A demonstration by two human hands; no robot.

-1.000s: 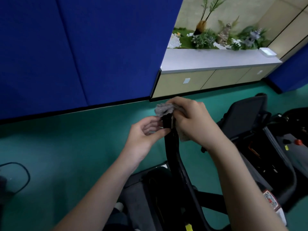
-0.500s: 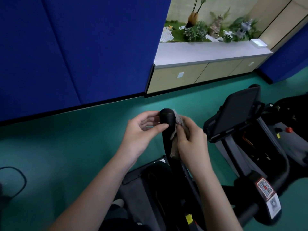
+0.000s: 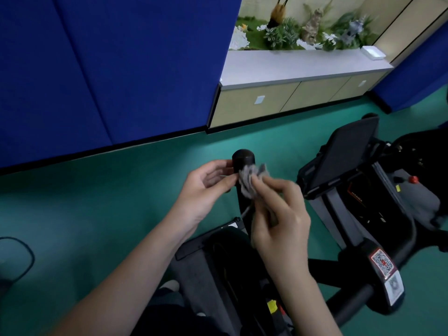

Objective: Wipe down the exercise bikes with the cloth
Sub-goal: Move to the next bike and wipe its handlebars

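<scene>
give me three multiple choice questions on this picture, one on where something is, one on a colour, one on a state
1. Where is the cloth?
A in a bucket
B against the handle
C in a pocket

2. What colour is the floor?
A green
B red
C white

3. What is the right hand doing?
A hanging empty
B gripping the cloth
C lying flat and open

Answers:
1 B, the cloth is pressed to the black handle just under its rounded end.
2 A, it reads green throughout.
3 B, its fingers pinch the grey cloth.
</scene>
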